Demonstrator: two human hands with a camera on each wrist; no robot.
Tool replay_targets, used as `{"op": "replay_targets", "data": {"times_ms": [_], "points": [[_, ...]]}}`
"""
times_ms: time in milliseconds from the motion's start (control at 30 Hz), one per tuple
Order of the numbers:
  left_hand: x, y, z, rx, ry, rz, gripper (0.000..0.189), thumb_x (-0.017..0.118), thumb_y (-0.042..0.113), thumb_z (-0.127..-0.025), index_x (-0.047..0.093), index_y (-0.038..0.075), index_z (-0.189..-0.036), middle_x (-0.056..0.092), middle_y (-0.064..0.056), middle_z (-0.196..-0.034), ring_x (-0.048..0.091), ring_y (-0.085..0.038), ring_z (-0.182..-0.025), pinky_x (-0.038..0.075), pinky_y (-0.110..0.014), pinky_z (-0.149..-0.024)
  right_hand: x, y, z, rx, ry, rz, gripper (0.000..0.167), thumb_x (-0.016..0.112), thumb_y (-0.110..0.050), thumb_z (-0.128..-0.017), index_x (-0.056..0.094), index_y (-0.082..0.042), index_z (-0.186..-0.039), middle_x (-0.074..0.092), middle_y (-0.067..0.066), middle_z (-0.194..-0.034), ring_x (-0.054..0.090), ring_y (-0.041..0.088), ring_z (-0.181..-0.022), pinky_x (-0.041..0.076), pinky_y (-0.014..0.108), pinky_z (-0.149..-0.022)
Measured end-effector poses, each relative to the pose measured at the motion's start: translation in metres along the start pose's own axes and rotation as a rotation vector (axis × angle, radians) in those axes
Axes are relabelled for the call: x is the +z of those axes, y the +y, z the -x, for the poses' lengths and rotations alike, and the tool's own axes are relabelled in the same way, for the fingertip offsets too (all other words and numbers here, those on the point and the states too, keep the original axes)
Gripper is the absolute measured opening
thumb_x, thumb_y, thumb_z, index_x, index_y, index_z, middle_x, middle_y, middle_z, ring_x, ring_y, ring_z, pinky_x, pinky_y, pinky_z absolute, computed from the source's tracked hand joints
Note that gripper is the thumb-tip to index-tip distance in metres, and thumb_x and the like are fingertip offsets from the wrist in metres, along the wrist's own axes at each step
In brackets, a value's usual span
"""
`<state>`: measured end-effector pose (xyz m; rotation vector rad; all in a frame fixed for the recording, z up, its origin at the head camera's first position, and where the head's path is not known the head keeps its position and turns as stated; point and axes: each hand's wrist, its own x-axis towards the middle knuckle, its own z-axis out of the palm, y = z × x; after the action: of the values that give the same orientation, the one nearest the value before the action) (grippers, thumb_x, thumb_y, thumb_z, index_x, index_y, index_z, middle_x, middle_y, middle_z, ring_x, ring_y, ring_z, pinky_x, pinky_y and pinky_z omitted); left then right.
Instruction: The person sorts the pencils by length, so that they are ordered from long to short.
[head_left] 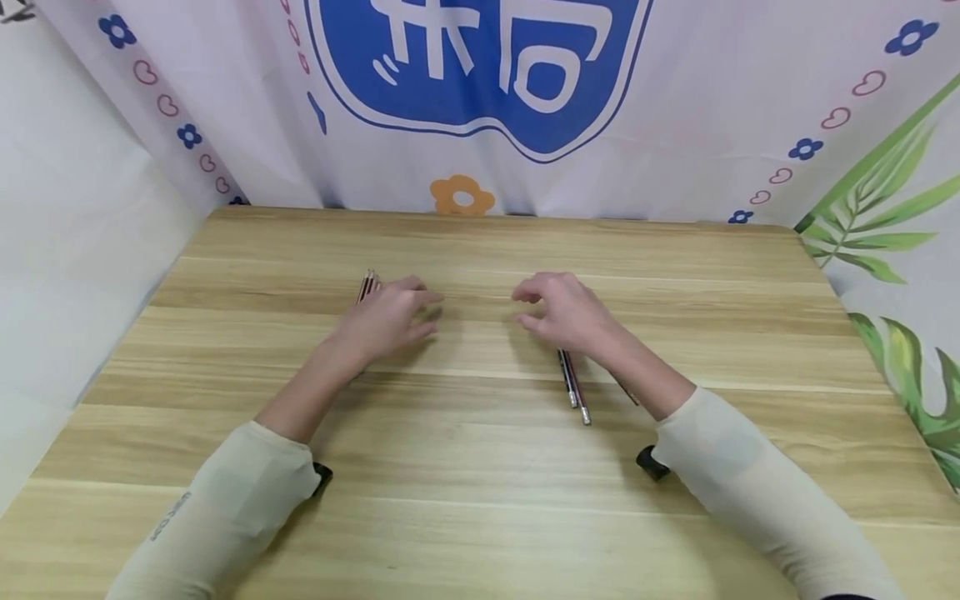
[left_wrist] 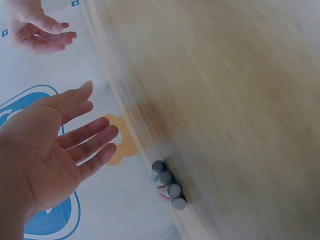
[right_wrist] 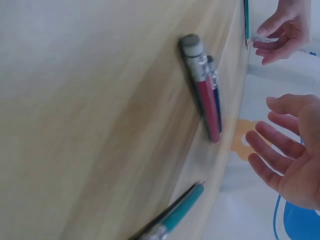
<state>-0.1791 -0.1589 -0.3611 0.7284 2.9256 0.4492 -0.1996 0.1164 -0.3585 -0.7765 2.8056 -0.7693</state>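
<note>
This looks like an indoor corner screened off as a booth; home or office, I cannot tell. Behind the wood-grain bench (head_left: 450, 475) hangs creased white cloth (head_left: 697, 142) printed with a blue emblem (head_left: 489, 83), hearts (head_left: 836, 117) and flowers (head_left: 911, 37). Right of the bench are green leaf prints (head_left: 896, 242); left, a plain white surface (head_left: 82, 233).

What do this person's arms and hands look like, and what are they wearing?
The left hand and right hand are bare, with no gloves. The left sleeve and right sleeve are cream and close-fitting. Small dark lettering marks the left one. A black piece pokes out near each cuff.
</note>
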Motion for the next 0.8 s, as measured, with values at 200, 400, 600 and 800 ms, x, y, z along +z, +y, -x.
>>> {"op": "replay_targets", "data": {"times_ms": [200,400,600,800], "points": [[0.004,0.003,-0.005,0.024,-0.032,0.029,0.048,0.078,0.018,-0.094,0.065,0.001,-0.137,0.063,-0.023,-0.132,0.068,-0.034,-0.105,0.059,-0.045,-0.089,0.000,0.009,0.006,0.001,-0.005,-0.016,0.031,0.076,-0.011,-0.094,0.072,0.000,-0.122,0.073,0.015,-0.121,0.068,0.031,-0.112,0.055,0.045,-0.099],[0.004,0.010,-0.009,0.066,-0.054,0.035,0.045,0.078,0.018,-0.095,0.066,0.001,-0.135,0.062,-0.025,-0.137,0.065,-0.038,-0.116,0.057,-0.048,-0.095,-0.003,0.017,0.013,0.012,-0.014,-0.028,0.029,0.076,-0.009,-0.093,0.073,0.001,-0.121,0.074,0.016,-0.118,0.069,0.031,-0.109,0.056,0.045,-0.097],[0.004,0.021,-0.014,0.050,-0.078,0.045,0.043,0.076,0.019,-0.097,0.067,0.005,-0.136,0.059,-0.024,-0.143,0.066,-0.037,-0.118,0.059,-0.047,-0.093,-0.008,0.024,0.021,0.040,-0.036,-0.040,0.031,0.076,-0.011,-0.094,0.072,0.001,-0.122,0.074,0.016,-0.116,0.069,0.030,-0.107,0.057,0.044,-0.094],[0.010,0.035,-0.017,0.053,-0.042,-0.008,0.039,0.076,0.019,-0.096,0.070,0.004,-0.131,0.067,-0.020,-0.129,0.072,-0.028,-0.097,0.061,-0.039,-0.082,-0.012,0.032,0.029,0.045,-0.028,-0.052,0.031,0.076,-0.008,-0.093,0.072,0.003,-0.121,0.075,0.014,-0.108,0.069,0.028,-0.101,0.058,0.043,-0.090]]}}
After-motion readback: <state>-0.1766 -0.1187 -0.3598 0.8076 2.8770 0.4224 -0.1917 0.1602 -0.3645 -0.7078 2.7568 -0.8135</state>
